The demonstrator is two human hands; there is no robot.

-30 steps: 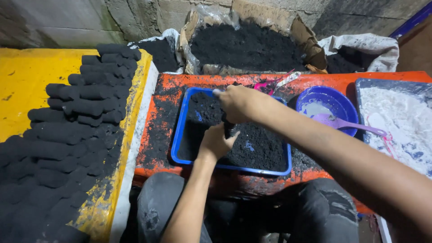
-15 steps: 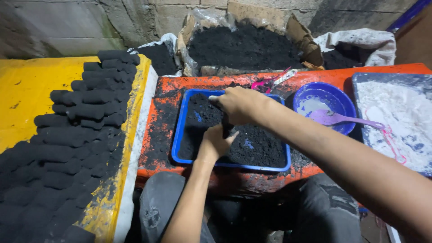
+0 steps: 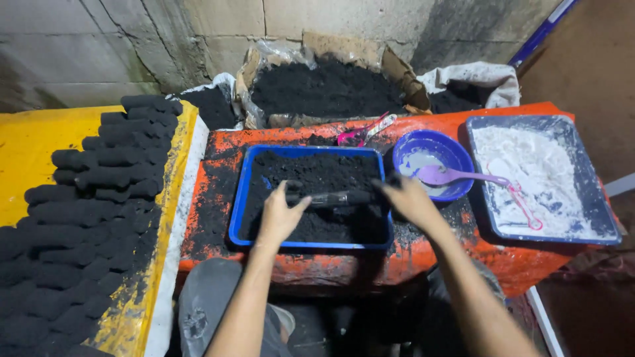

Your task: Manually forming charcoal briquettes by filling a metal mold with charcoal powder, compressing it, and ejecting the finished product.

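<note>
Over the blue tray (image 3: 239,205) of black powder, I am holding a dark cylinder (image 3: 329,198) level between my hands: my left hand (image 3: 278,215) is cupping one end, my right hand (image 3: 409,198) is pressing the other. Beside the tray on the orange worktop (image 3: 218,158), a blue bowl (image 3: 456,153) is carrying a purple spoon (image 3: 456,176). Farther right, a grey tray (image 3: 595,192) is holding white powder. Off to my left, black rolls (image 3: 92,198) are lying stacked on a yellow surface (image 3: 33,152).

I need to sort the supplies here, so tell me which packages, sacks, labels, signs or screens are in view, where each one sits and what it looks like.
Torn cardboard box: against the wall behind the orange table, brown, plastic-lined, heaped with black powder.
White sack: right of the box, open, dark powder inside.
No labels, signs or screens show.
</note>
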